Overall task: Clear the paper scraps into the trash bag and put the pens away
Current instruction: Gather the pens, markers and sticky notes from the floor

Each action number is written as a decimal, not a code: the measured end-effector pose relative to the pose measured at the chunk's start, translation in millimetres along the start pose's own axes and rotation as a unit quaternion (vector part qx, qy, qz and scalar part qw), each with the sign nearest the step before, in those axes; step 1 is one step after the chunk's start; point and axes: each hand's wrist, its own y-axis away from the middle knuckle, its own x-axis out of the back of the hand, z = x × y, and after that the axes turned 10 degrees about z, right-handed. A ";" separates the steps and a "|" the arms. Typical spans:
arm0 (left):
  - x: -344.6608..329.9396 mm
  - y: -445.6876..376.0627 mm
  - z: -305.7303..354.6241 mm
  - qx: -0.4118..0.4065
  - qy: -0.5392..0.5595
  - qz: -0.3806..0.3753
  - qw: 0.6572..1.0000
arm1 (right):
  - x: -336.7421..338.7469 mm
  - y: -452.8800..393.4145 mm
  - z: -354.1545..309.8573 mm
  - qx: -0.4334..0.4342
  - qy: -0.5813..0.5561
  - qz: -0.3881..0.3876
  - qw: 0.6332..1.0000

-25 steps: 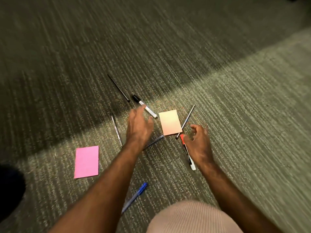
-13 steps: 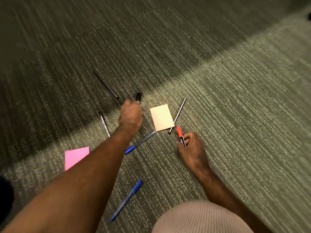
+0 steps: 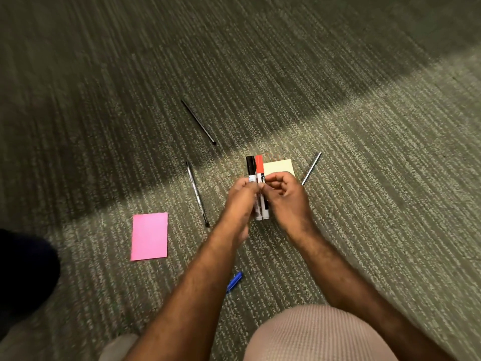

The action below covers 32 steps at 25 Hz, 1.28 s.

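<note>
My left hand (image 3: pixel 240 198) grips a black-capped marker (image 3: pixel 250 168) and my right hand (image 3: pixel 285 195) grips a red-capped marker (image 3: pixel 259 165). The two markers stand side by side above the carpet, between my hands. Behind them lies a pale orange paper scrap (image 3: pixel 279 166), partly hidden by my right hand. A pink paper scrap (image 3: pixel 149 236) lies flat at the left. Loose pens lie around: a black one (image 3: pixel 197 121) farther out, a grey one (image 3: pixel 196 194) left of my hands, a silver one (image 3: pixel 311 168) at the right, and a blue one (image 3: pixel 234 281) under my left forearm.
Striped grey-green carpet (image 3: pixel 364 178) covers the floor, shadowed at the far side. My knee in ribbed beige fabric (image 3: pixel 317 334) fills the bottom. A dark shape (image 3: pixel 23 269) sits at the left edge. No trash bag is in view.
My left hand picked up the black-capped marker and my right hand the red-capped one. Both hands rose and came together with the markers side by side.
</note>
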 end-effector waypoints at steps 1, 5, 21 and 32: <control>4.5 0.8 -0.8 0.007 0.007 -0.001 1.000 | -4.1 3.6 -0.8 0.007 0.005 -0.013 1.000; 20.7 -1.3 -4.7 0.023 -0.003 0.014 1.000 | -6.1 7.1 0.6 0.033 0.031 -0.054 0.998; 35.7 -12.2 -30.3 -0.220 -0.590 0.085 0.772 | 39.2 -77.4 33.5 -0.018 0.252 0.136 0.958; 59.5 -19.7 -19.8 -0.150 -0.408 0.226 0.871 | 4.6 -45.4 17.1 0.109 0.177 0.068 0.976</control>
